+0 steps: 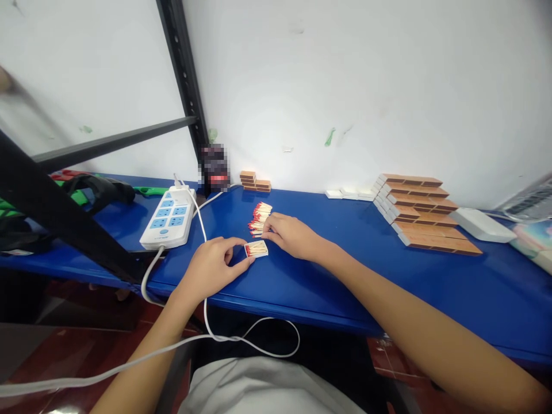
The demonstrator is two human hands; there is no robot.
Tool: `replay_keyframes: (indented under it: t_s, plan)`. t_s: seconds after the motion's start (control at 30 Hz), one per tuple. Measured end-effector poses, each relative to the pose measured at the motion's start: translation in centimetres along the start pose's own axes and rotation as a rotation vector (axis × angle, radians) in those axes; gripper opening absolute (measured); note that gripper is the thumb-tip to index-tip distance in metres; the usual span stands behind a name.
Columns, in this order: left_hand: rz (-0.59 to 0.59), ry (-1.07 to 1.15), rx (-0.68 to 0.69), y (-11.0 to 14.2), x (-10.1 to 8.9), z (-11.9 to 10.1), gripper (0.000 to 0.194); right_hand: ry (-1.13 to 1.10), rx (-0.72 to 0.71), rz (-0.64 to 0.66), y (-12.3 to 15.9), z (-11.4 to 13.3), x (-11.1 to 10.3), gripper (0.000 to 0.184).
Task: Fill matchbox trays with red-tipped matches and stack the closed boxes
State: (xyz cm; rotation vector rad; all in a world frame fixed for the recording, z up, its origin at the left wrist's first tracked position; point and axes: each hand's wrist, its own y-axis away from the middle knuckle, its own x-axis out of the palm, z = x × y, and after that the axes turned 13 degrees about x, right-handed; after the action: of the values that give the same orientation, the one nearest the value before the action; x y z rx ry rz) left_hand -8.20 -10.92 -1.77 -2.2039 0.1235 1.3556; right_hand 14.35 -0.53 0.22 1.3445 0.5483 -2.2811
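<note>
On the tabletop (302, 293), the left hand (211, 265) held a matchbox tray (265, 250); the right hand (291, 234), at red-headed matches (259, 218), showed no clear grip.

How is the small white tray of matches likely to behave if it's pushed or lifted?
The small white tray is probably light, judging by its thin walls and small size beside the left hand. It would likely slide rather than roll, since it appears to sit flat on the glossy blue tabletop. Being open-topped, it may spill its matches if tipped.
</note>
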Motion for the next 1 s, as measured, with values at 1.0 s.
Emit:
replay_keyframes:
  t_s: [1.0]
  plan:
    - [0.015, -0.017, -0.011, 0.0, -0.1, 0.0, 0.036, -0.068, -0.037, -0.027, -1.1, -1.4, 1.2, 0.012]
